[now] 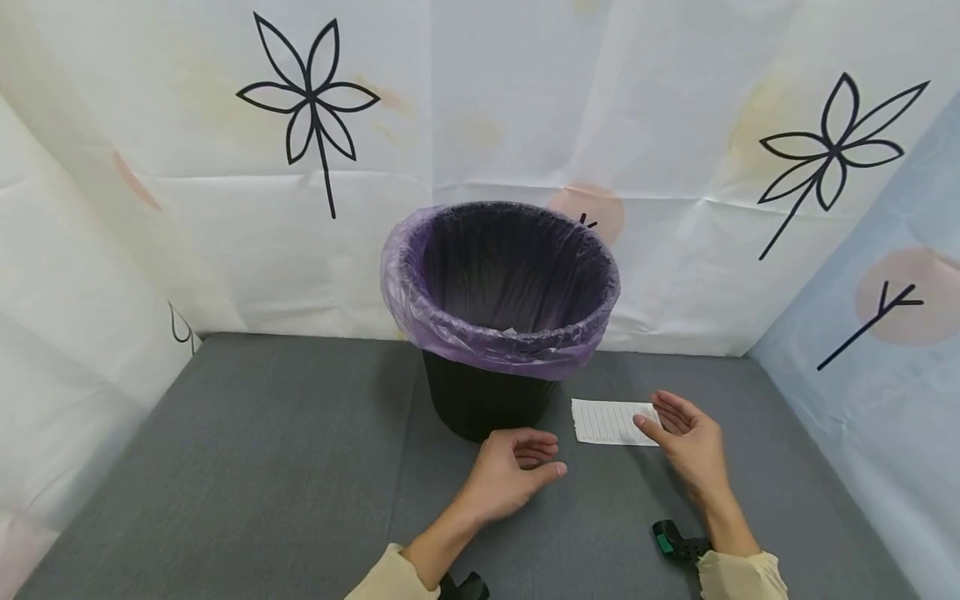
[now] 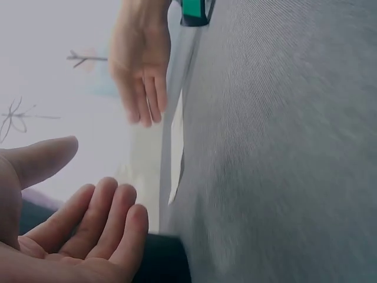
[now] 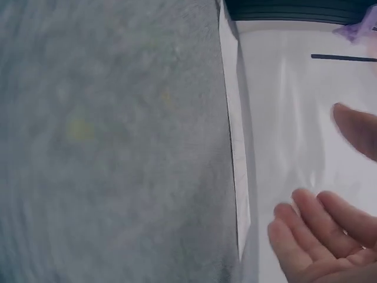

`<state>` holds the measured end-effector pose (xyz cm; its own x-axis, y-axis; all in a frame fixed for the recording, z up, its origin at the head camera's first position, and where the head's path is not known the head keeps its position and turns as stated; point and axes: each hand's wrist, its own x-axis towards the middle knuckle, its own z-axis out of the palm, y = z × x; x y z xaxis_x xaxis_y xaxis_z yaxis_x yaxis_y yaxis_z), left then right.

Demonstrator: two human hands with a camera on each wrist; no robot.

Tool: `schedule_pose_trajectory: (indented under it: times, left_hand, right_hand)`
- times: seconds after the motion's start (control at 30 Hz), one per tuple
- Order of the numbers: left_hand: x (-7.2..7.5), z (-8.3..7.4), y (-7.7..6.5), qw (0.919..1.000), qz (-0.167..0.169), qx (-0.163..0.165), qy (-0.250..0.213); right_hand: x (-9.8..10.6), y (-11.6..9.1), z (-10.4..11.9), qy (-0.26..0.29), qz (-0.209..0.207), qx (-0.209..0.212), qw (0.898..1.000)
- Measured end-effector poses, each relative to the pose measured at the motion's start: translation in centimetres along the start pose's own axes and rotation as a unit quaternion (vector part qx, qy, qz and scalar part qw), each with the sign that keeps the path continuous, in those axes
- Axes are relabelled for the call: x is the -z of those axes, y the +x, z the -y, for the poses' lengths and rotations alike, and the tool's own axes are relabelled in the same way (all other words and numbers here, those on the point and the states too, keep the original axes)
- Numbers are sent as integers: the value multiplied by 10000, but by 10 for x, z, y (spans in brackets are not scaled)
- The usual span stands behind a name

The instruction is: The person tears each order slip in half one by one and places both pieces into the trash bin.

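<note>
A small sheet of lined paper lies flat on the grey surface, right of a black bin. My right hand hovers by the sheet's right end, fingers loosely bent and thumb apart, holding nothing. In front of the bin, my left hand is held with relaxed fingers and nothing in it. The left wrist view shows the left palm in the foreground and the paper edge-on beyond it. From the right wrist, the paper appears as a thin strip beside the right fingers.
The black trash bin stands at the back, lined with a purple bag folded over its rim. A scrap of white shows inside, near the front rim. White fabric walls with leaf drawings enclose the grey tabletop behind and on both sides.
</note>
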<state>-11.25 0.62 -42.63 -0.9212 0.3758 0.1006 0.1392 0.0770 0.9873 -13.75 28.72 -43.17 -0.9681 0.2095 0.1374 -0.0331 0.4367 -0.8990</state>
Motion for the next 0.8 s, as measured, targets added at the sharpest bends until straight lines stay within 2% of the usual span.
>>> schedule_pose_trajectory:
  times: [0.27, 0.57, 0.8]
  left_hand:
    - [-27, 3, 27, 9985, 38, 151, 533]
    - [-52, 16, 54, 9918, -292, 398, 1179]
    - [-63, 24, 70, 9851, -597, 453, 1550]
  right_hand:
    - [2, 3, -8, -176, 91, -117, 9997]
    - [0, 6, -14, -717, 920, -154, 9931]
    - [-1, 5, -14, -1123, 1247, -14, 9858]
